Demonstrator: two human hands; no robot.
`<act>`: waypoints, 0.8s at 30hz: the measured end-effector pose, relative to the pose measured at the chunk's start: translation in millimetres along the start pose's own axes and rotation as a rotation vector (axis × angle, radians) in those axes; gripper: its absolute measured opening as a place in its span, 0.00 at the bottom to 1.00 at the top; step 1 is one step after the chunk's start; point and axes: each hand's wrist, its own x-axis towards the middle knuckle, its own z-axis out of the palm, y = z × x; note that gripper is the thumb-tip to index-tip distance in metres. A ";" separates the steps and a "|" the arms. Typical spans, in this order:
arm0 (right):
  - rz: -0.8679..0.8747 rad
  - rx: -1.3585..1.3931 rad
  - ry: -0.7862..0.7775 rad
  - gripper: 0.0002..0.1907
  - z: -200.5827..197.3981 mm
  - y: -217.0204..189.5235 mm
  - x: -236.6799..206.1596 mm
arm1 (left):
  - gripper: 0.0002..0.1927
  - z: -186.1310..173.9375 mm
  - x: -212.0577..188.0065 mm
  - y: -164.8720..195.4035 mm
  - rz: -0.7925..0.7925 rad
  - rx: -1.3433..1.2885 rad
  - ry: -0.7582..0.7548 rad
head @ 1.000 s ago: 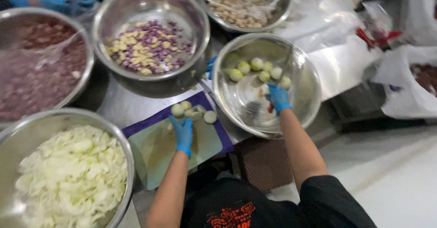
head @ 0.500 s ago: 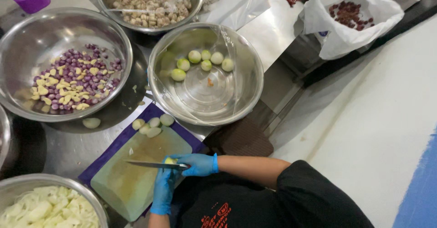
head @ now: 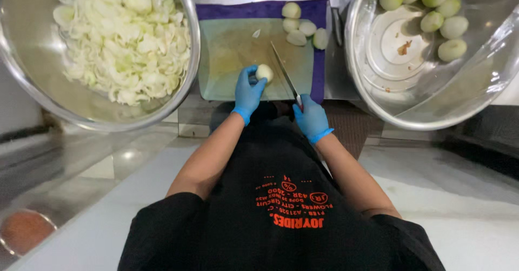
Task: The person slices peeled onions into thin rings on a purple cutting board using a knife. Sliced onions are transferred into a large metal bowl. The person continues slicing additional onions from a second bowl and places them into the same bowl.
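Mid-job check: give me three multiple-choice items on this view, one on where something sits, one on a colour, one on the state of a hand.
1. Where is the bowl of sliced onion?
A. on the left-hand side of the board
B. on the right-hand side of the board
C. on the floor

2. What colour are the gloves?
A. black
B. blue
C. yellow

3. What is the right hand doing?
A. resting open on the counter
B. reaching into a bowl
C. gripping a knife

Answers:
1 A: the sliced-onion bowl lies beside the left hand, left of the green board; the bowl of whole peeled onions is on the right.
2 B: both gloves are blue.
3 C: its grip is closed on the knife, blade over the board beside the onion that the left hand holds.
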 end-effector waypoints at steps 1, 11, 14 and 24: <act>-0.016 -0.006 -0.037 0.12 -2.2 -7.2 -1.9 | 0.22 -0.1 -2.0 -0.9 -0.065 -0.027 -0.002; 0.006 -0.185 -0.037 0.12 -4.6 -23.7 21.1 | 0.30 14.7 9.9 -6.6 0.000 0.278 0.015; 0.086 -0.165 -0.065 0.12 -20.2 -18.1 33.2 | 0.34 21.6 26.7 7.5 0.332 0.344 0.129; 0.131 -0.045 -0.199 0.14 -31.0 -17.9 -0.2 | 0.16 13.1 42.6 -1.9 0.123 0.216 -0.172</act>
